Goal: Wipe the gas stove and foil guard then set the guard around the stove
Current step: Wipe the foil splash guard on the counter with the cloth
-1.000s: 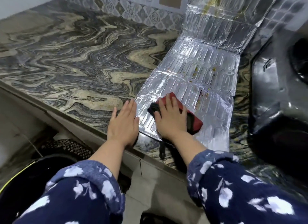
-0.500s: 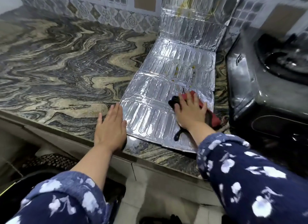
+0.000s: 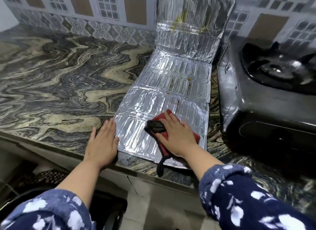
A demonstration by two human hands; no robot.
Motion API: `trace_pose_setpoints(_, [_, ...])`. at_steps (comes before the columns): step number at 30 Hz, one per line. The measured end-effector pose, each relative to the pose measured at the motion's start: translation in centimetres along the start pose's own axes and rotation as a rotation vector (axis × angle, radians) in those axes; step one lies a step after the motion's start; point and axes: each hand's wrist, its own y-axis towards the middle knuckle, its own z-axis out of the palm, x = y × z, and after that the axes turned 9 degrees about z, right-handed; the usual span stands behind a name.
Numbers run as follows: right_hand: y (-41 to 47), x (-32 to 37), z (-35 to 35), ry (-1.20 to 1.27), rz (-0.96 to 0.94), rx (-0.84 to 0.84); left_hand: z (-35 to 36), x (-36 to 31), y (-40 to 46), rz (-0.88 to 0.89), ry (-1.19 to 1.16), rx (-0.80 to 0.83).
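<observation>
Cloth [image 3: 172, 127] is pressed flat onto the guard [image 3: 164, 96] by the right hand [image 3: 177, 137]; the guard's edge is steadied by the left hand [image 3: 102, 144], fingers straight.

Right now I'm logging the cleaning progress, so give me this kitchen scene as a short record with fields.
surface: marbled countertop
foil guard: unfolded, near panels flat on the countertop, far panels leaning up against the tiled wall
stains: yellowish spots on the middle and upper panels
cloth: red and black, on the nearest panels
right hand: flat, presses the cloth
left hand: flat at the guard's left edge
gas stove: black, right of the guard
guard around stove: not yet
</observation>
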Motion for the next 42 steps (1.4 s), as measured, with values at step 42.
trace_pose_setpoints(42, [9.6,-1.3,-0.8,0.01,0.111,-0.126,-0.5,0.0,5.4,0.025,0.042,0.019])
